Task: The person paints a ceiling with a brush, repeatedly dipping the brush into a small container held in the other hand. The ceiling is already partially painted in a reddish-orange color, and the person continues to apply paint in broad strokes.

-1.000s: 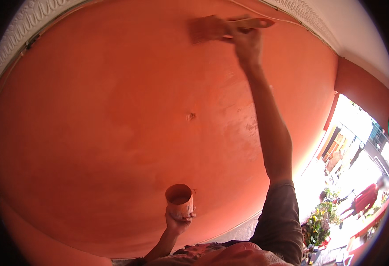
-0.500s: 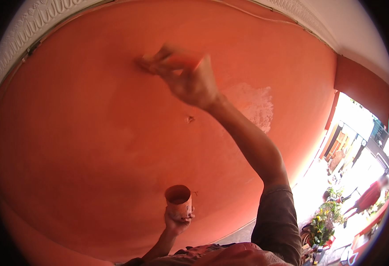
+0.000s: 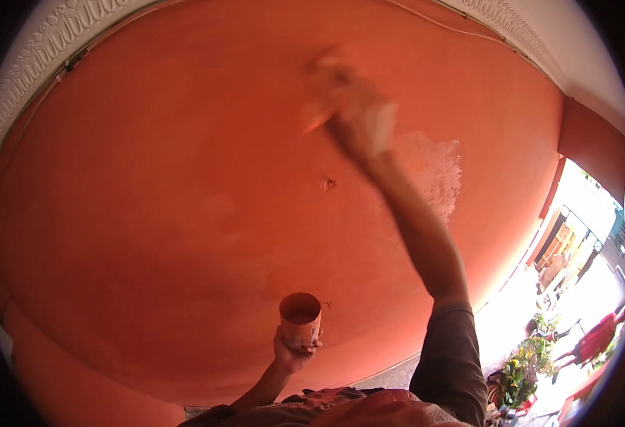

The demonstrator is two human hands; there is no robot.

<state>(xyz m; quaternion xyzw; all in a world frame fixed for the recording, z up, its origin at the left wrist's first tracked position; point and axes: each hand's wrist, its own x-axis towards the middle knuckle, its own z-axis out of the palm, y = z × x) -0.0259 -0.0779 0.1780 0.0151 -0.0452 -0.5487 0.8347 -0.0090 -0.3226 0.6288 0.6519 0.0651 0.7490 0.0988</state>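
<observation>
In my left hand (image 3: pixel 294 358), low in front of me, is an upright paint pot (image 3: pixel 301 331) with smeared sides and orange-brown paint inside. The fingers wrap round its lower part. My right arm reaches up to the orange wall (image 3: pixel 184 164). Motion smears my right hand (image 3: pixel 363 121), closed on what looks like a paintbrush (image 3: pixel 325 65), its dark end at the wall's upper part. Whether the bristles touch the wall cannot be made out.
A pale, rough patch (image 3: pixel 440 171) lies on the wall right of my forearm, with a small hole (image 3: pixel 328 184) left of it. White moulding (image 3: pixel 63 43) and a cable run along the top. Potted plants (image 3: pixel 529 363) and a person in red (image 3: pixel 597 334) are outside at right.
My right hand has swept right and somewhat upward across the wall with the brush. The left hand still holds the pot upright; the whole view has shifted slightly.
</observation>
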